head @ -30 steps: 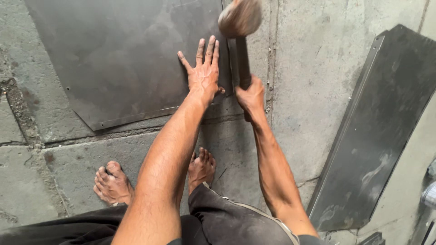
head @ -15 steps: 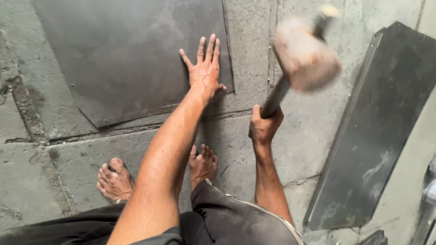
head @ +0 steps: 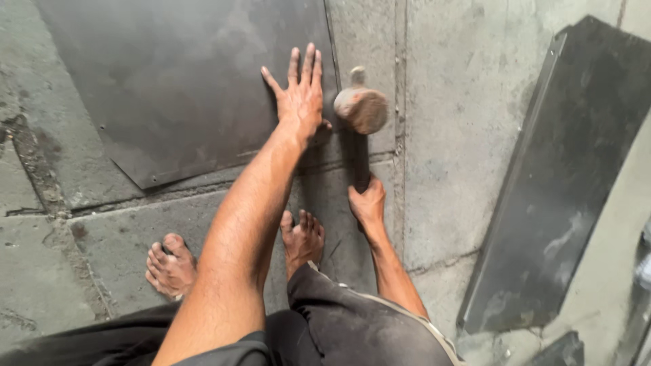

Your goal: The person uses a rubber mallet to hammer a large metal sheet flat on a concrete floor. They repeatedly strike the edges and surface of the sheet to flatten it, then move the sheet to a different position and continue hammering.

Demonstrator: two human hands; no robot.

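My left hand (head: 299, 96) lies flat with fingers spread on the right edge of a dark metal sheet (head: 176, 88) that rests on the concrete floor. My right hand (head: 367, 202) grips the dark handle of a mallet. The mallet's worn, rounded head (head: 361, 108) sits just right of my left hand, close above the sheet's right edge. Whether the head touches the floor I cannot tell.
My two bare feet (head: 171, 266) (head: 302, 238) stand on the cracked concrete floor (head: 447, 135) below the sheet. A second long dark metal sheet (head: 563, 176) lies at the right. Dark trousers fill the bottom of the view.
The mallet head, raised to the right half a second ago, has swung down and left beside my left hand. My left hand has stayed pressed on the sheet.
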